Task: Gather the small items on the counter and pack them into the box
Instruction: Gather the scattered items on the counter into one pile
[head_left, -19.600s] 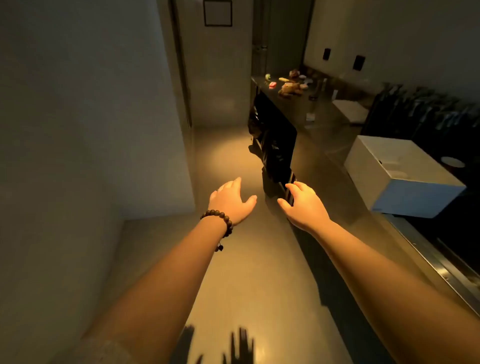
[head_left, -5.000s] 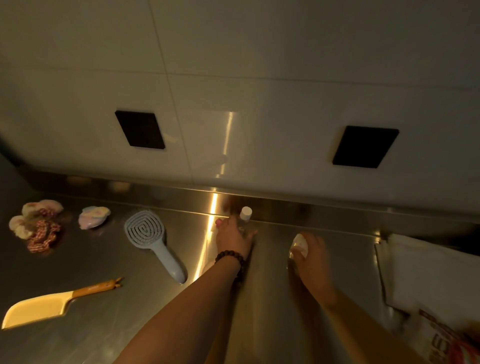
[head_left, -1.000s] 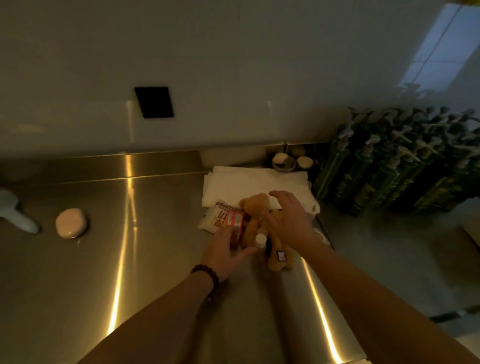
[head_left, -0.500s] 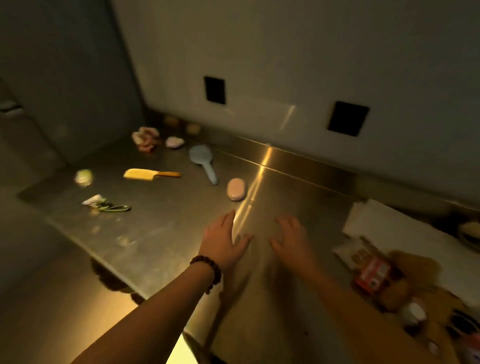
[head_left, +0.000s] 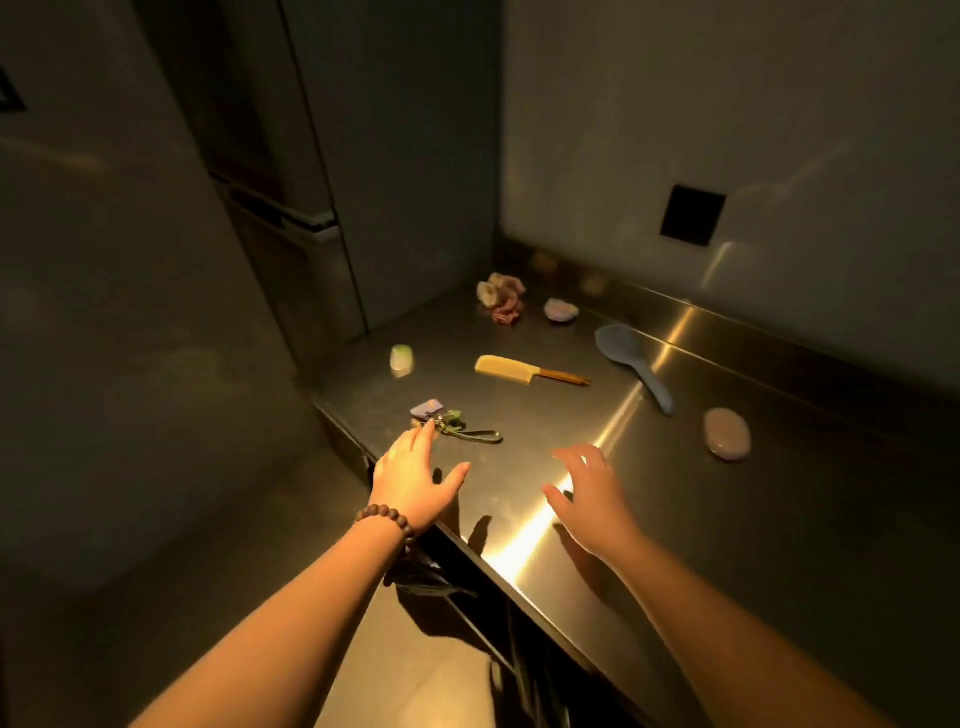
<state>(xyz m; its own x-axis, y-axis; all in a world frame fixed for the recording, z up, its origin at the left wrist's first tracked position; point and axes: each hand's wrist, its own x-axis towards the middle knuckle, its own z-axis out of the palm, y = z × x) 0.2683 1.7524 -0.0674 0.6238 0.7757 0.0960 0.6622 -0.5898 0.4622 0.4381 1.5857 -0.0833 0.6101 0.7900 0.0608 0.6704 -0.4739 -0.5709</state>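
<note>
Both grips, left hand (head_left: 415, 480) and right hand (head_left: 589, 491), spread empty; the light, floppy keyring (head_left: 452, 423) at the tabletop's (head_left: 779, 519) front edge probably lifts best by its strap.

The tabletop (head_left: 779, 519) runs into a corner. Far back in the corner lie scrunchies (head_left: 502, 297), with a small hair clip (head_left: 561, 310) just to their right. The hairbrush (head_left: 632, 365) lies further right, near the back wall. The comb (head_left: 527, 369) is in the middle, left of the hairbrush. A small bottle (head_left: 401, 358) stands near the left edge. The keychain (head_left: 453, 423) lies in front of it, by the left hand (head_left: 415, 480). The right hand (head_left: 592, 493) is beside it, over the tabletop. A soap bar (head_left: 727, 434) lies on the right
</note>
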